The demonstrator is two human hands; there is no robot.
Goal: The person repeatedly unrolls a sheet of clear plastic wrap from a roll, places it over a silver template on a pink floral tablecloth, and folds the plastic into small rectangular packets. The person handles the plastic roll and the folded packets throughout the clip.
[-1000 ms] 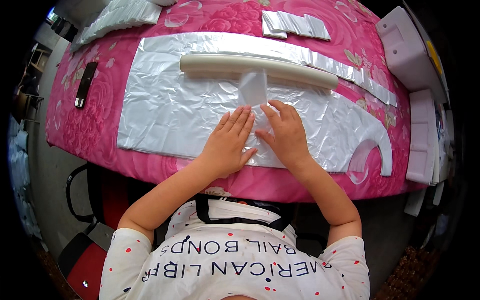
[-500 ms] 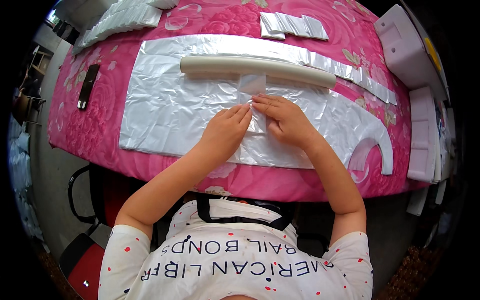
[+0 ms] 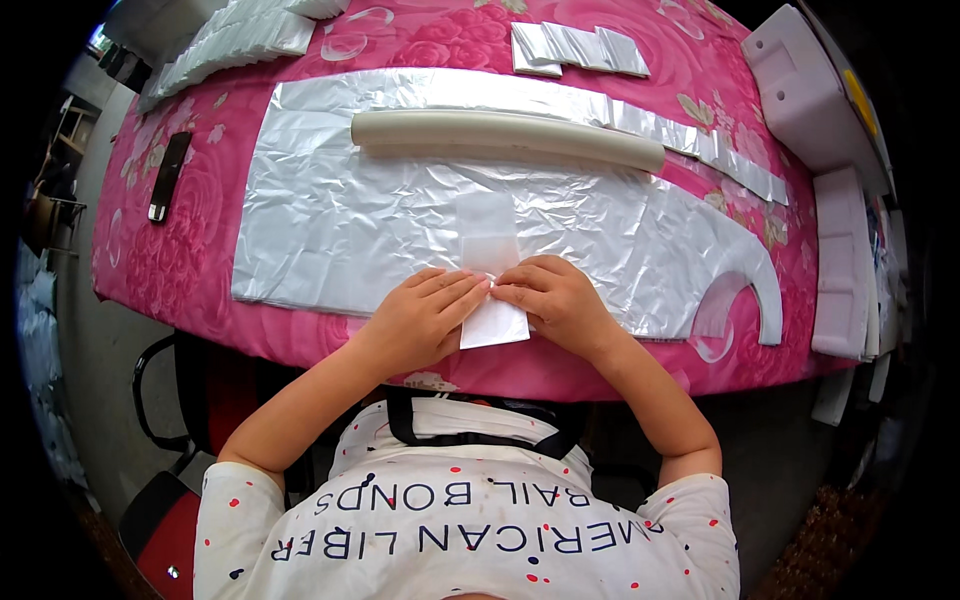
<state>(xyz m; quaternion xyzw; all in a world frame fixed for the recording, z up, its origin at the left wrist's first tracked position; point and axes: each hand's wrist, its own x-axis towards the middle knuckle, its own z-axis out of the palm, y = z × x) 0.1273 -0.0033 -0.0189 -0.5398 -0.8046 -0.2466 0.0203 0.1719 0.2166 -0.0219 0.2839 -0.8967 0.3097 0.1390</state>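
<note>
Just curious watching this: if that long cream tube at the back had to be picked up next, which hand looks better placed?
Probably the right hand: it lies nearer the cream tube. Both hands pinch the small white strip on the silver sheet, with the left hand slightly lower.

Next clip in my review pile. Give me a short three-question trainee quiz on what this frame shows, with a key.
1. True or false: both hands touch the small white strip lying on the silver foil sheet.
2. Which lies beyond the strip, farther from the person? A) a long cream tube B) a red bowl C) a pair of scissors
3. What dark flat thing lies on the pink floral tablecloth, to the person's left?

Key
1. True: left hand and right hand meet on it.
2. A, the cream tube.
3. A black phone.
</note>
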